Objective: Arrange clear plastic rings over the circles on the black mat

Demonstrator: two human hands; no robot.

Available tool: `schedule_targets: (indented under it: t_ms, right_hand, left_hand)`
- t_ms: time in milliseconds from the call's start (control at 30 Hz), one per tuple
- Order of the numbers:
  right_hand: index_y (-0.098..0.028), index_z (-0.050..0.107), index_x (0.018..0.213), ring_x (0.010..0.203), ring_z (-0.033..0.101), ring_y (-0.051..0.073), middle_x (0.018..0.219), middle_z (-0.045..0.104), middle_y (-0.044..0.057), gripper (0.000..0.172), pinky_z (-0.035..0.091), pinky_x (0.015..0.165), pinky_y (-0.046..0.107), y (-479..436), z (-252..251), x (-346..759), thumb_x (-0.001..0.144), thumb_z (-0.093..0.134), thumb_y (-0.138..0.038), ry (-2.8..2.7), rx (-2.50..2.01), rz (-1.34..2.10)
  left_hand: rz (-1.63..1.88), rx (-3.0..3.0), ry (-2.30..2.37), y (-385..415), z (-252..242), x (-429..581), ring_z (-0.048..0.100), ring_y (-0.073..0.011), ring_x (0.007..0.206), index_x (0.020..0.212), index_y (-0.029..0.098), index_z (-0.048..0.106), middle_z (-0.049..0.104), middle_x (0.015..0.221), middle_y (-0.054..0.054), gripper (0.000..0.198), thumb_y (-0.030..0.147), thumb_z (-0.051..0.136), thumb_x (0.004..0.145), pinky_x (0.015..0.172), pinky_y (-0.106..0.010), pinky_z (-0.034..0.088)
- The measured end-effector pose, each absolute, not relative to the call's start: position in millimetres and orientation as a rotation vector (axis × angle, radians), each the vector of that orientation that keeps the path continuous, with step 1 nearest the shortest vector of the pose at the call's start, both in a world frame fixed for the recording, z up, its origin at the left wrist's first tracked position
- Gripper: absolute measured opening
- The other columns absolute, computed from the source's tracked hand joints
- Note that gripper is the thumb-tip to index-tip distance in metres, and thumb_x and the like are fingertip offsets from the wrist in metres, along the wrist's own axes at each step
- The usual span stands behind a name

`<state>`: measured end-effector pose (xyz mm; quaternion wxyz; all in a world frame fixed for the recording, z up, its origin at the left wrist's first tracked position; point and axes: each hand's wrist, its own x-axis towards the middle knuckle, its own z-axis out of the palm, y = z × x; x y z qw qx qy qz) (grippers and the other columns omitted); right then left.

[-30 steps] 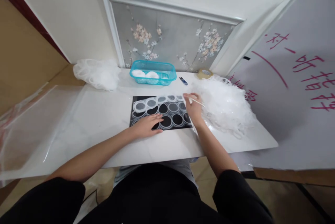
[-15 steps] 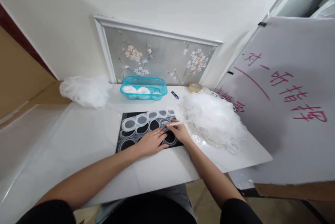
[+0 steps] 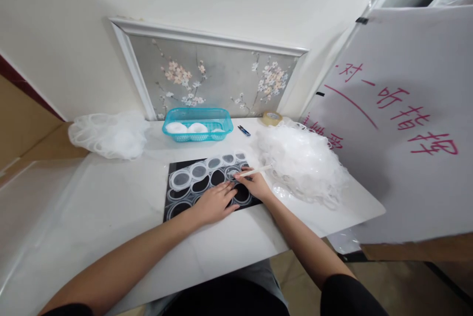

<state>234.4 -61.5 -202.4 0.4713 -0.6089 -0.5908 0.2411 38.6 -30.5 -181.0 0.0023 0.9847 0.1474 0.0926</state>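
A black sheet (image 3: 200, 185) lies on the white table, covered with rows of white and translucent rings. My left hand (image 3: 215, 202) rests flat on its lower middle, fingers spread and pointing right. Near the sheet's right side, my right hand (image 3: 254, 183) pinches a thin white stick (image 3: 258, 171), its lower end over a small ring in the middle row. The stick slants up to the right. Whether its tip touches the sheet cannot be made out.
Behind the sheet stand a blue basket (image 3: 198, 126) with white round pieces, small blue-handled snips (image 3: 244, 131) and a tape roll (image 3: 272, 118). White ring heaps lie right (image 3: 301, 158) and far left (image 3: 111, 133). A board (image 3: 410, 168) with red writing borders the right.
The camera view has shifted and tilted slightly. Both hands hold nearly the same places on the sheet, and the stick is at a slightly steeper slant.
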Motion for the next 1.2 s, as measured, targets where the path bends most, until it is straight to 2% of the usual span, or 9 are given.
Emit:
schedule_targets:
  t_ms: [167,333,500,567,633,733,800,867,1200]
  right_hand:
    - [-0.027,0.073,0.094,0.12,0.05,0.025,0.095,0.074,0.002,0.02,0.034,0.104,0.045,-72.6,-196.2,226.7,0.089,0.054,-0.03,-1.807,-1.568,0.187]
    - [-0.028,0.068,0.106,0.122,0.046,0.025,0.099,0.073,0.001,0.026,0.023,0.108,0.045,-71.9,-185.2,231.5,0.086,0.056,-0.018,-2.151,-1.559,-0.154]
    - [-0.023,0.07,0.1,0.112,0.051,0.025,0.1,0.073,0.005,0.026,0.029,0.103,0.046,-66.6,-175.7,270.5,0.091,0.046,-0.024,-1.353,-1.768,-0.402]
    - [-0.02,0.071,0.099,0.113,0.051,0.026,0.103,0.071,0.009,0.029,0.031,0.103,0.046,-69.1,-176.4,279.7,0.092,0.044,-0.03,-1.155,-1.763,-0.269]
    - [-0.019,0.072,0.093,0.109,0.055,0.026,0.101,0.072,0.009,0.028,0.036,0.1,0.044,-71.2,-179.7,279.7,0.089,0.047,-0.033,-1.192,-1.741,0.003]
    - [-0.02,0.073,0.082,0.09,0.065,0.023,0.089,0.074,0.006,0.022,0.049,0.085,0.036,-69.5,-186.2,269.8,0.083,0.056,-0.034,-1.326,-1.708,0.306]
    - [-0.021,0.073,0.082,0.08,0.068,0.021,0.084,0.074,0.004,0.022,0.052,0.075,0.031,-66.2,-189.4,264.1,0.082,0.057,-0.035,-1.341,-1.7,0.388]
    - [-0.02,0.073,0.085,0.079,0.069,0.021,0.084,0.075,0.004,0.024,0.052,0.071,0.03,-63.5,-191.2,262.1,0.083,0.054,-0.036,-1.329,-1.698,0.446]
    - [-0.018,0.072,0.084,0.079,0.069,0.02,0.084,0.074,0.005,0.024,0.052,0.073,0.029,-62.5,-194.2,266.5,0.083,0.055,-0.035,-1.354,-1.694,0.488]
  left_hand:
    - [0.279,3.049,0.475,-31.1,-177.4,38.6,0.049,-0.0273,0.124,0.123,0.011,0.054,0.053,0.132,-0.017,0.046,0.043,0.05,0.09,0.103,-0.04,0.042]
    - [0.325,2.983,0.469,-28.4,-177.9,37.1,0.05,-0.026,0.123,0.122,0.014,0.055,0.055,0.131,-0.014,0.043,0.041,0.053,0.089,0.102,-0.039,0.043]
    - [0.32,2.956,0.473,-24.6,-179.6,35.1,0.05,-0.0239,0.124,0.121,0.014,0.056,0.054,0.132,-0.012,0.037,0.035,0.047,0.093,0.101,-0.037,0.044]
    - [0.321,2.957,0.47,-23.1,-180.4,34.9,0.05,-0.0239,0.124,0.121,0.014,0.056,0.054,0.132,-0.012,0.038,0.036,0.046,0.093,0.102,-0.038,0.043]
    - [0.331,2.963,0.465,-21.8,-181.6,35.0,0.05,-0.0238,0.124,0.121,0.014,0.057,0.055,0.132,-0.012,0.038,0.036,0.045,0.093,0.102,-0.038,0.042]
    - [0.378,2.968,0.453,-20.6,-183.4,35.2,0.051,-0.0241,0.123,0.12,0.014,0.058,0.055,0.131,-0.012,0.037,0.036,0.043,0.094,0.103,-0.039,0.042]
    - [0.408,2.977,0.438,-20.3,-184.2,35.2,0.051,-0.0246,0.123,0.12,0.014,0.058,0.056,0.13,-0.013,0.037,0.035,0.043,0.094,0.102,-0.039,0.043]
    - [0.416,2.997,0.429,-20.4,-184.6,35.4,0.051,-0.0248,0.123,0.12,0.012,0.058,0.056,0.13,-0.013,0.037,0.034,0.043,0.094,0.102,-0.039,0.043]
    - [0.432,3.031,0.431,-19.8,-183.6,37.7,0.051,-0.0241,0.123,0.119,0.013,0.059,0.056,0.129,-0.013,0.037,0.034,0.042,0.095,0.102,-0.038,0.043]
